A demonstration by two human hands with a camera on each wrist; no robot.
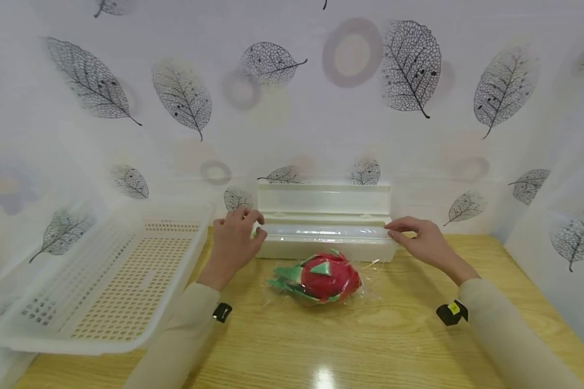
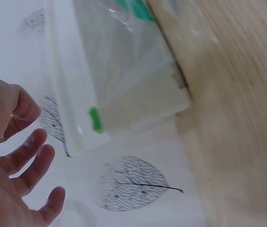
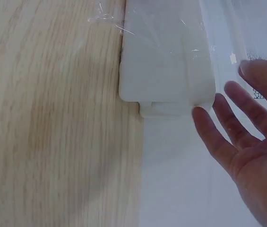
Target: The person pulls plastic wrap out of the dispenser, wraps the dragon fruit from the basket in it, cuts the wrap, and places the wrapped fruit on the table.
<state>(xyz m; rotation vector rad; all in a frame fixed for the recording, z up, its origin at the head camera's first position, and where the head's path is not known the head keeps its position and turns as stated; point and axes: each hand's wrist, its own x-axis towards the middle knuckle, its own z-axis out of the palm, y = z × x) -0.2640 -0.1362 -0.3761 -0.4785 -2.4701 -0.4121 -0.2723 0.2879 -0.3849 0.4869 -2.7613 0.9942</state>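
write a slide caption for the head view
Both hands at the ends of an open white plastic film dispenser, film-wrapped red dragon fruit in front

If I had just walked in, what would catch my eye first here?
Probably the red fruit with green tips, wrapped in clear film, lying mid-table in front of the open white film dispenser. The left hand and right hand sit at the dispenser's two ends. A white perforated basket stands off to the left.
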